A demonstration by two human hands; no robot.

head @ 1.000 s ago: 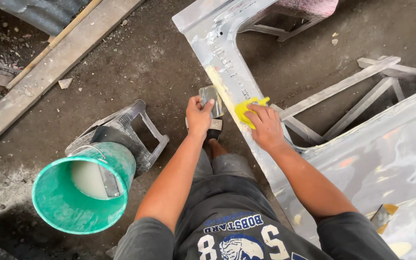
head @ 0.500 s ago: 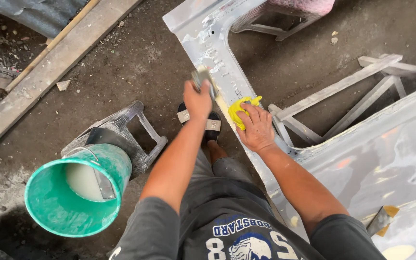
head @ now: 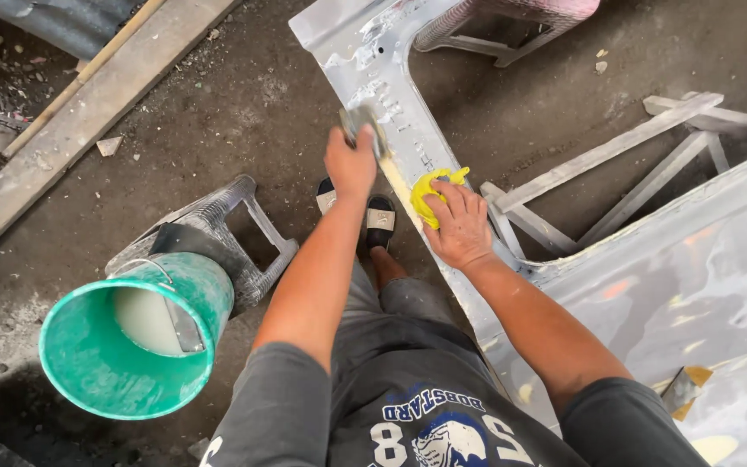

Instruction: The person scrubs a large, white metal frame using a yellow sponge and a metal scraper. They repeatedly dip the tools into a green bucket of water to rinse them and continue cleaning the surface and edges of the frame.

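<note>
My left hand (head: 349,163) grips a small grey sanding block (head: 363,121) pressed against the edge of a bare silver metal panel frame (head: 391,78). My right hand (head: 460,225) lies flat on the same frame, fingers over a crumpled yellow cloth (head: 430,192). A pale strip of filler runs along the frame between the two hands. The panel widens to a large shiny sheet (head: 693,285) at the right. My foot in a black sandal (head: 379,218) stands on the concrete below the frame.
A green bucket (head: 123,346) holding whitish liquid and a scraper sits on a tipped grey stool (head: 218,225) at lower left. Wooden planks (head: 88,112) lie upper left. A metal stand (head: 616,164) sits under the panel. A putty knife (head: 683,387) rests on the sheet.
My left hand has slid the block farther up the frame, away from me. My right hand with the yellow cloth has stayed nearly in place.
</note>
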